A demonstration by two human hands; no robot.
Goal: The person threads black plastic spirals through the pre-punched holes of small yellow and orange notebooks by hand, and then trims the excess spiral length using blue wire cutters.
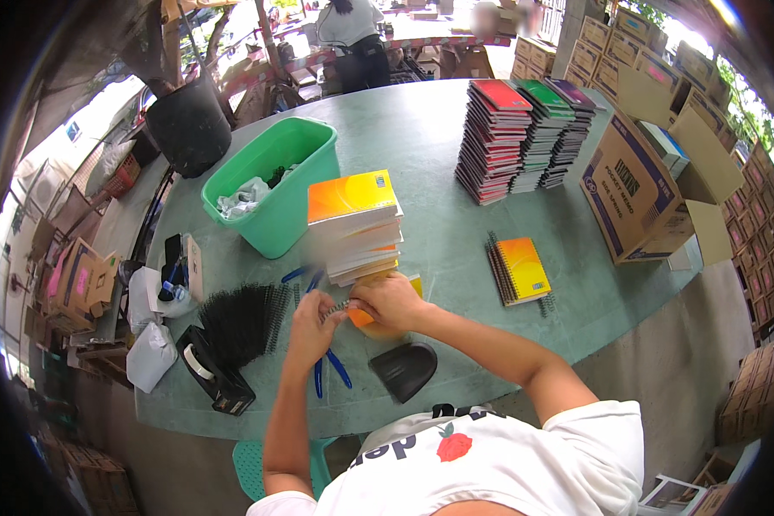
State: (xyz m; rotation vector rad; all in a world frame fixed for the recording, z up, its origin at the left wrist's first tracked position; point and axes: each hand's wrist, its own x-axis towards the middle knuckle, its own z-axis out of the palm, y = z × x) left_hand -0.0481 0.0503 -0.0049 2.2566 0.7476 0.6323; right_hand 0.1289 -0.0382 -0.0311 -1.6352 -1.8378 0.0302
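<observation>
Near the table's front, my left hand (312,325) is closed with its fingertips pinching a thin wire spiral (336,310). My right hand (389,301) is closed on a small orange-yellow notebook (361,318), mostly covered by the fingers, with the spiral at its edge. Just beyond my hands rises a stack of orange-covered notepads (353,199). Blue-handled pliers (334,371) lie under and beside my left hand. A bunch of black spiral coils (245,331) is spread left of it. Closer to my body rests a dark rounded wedge-shaped object (404,371).
A green bin (271,211) with plastic bags stands back left, beyond a black box (215,374) and white bundles (152,357). Rightward are yellow spiral notebooks (523,271), tall stacks of red, green and purple notebooks (494,142), and an open carton (636,189). A person (353,39) stands beyond the table.
</observation>
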